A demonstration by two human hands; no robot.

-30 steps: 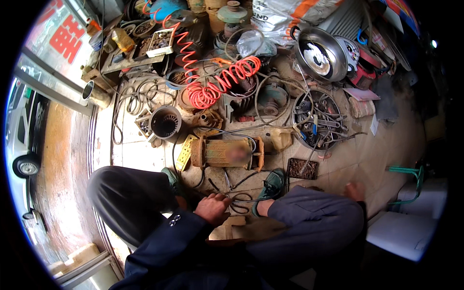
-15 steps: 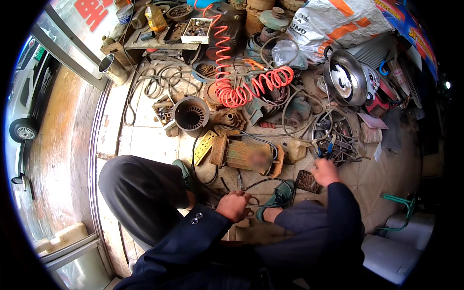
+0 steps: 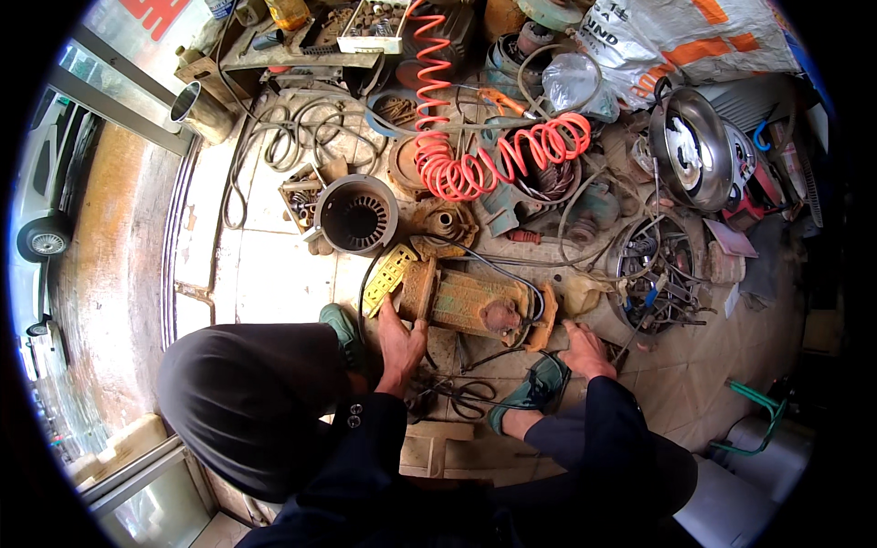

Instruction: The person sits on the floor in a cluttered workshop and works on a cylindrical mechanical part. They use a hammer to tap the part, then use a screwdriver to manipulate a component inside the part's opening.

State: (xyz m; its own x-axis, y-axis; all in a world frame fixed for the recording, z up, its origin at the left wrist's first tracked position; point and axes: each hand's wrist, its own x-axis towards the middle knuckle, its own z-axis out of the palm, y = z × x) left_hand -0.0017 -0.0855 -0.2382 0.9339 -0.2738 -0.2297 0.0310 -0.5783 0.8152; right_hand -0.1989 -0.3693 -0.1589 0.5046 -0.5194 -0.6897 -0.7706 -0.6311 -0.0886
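Observation:
A rusty motor point(image 3: 470, 300) with flaking green paint lies on its side on the tiled floor between my feet. My left hand point(image 3: 400, 345) is at its left end, fingers and thumb around the rim of the rusty end flange. Close by the flange rests a yellow slotted plate point(image 3: 388, 279). Beside the motor's right-hand flange is my right hand point(image 3: 587, 352), fingers apart and reaching toward it; whether they touch is unclear. A loop of black cable point(image 3: 470, 397) lies on the floor below the motor.
A round basket of hand tools point(image 3: 653, 274) stands to the right. Beyond the motor are a hollow stator housing point(image 3: 356, 216), a coiled red air hose point(image 3: 457, 173) and other motor parts. Further right sits a metal pan point(image 3: 690, 146). My green shoes point(image 3: 539, 388) flank the motor.
My left hand has moved up and left onto the motor's end. My right hand has left the tool basket and come down-left to the motor's other end. The head view has shifted.

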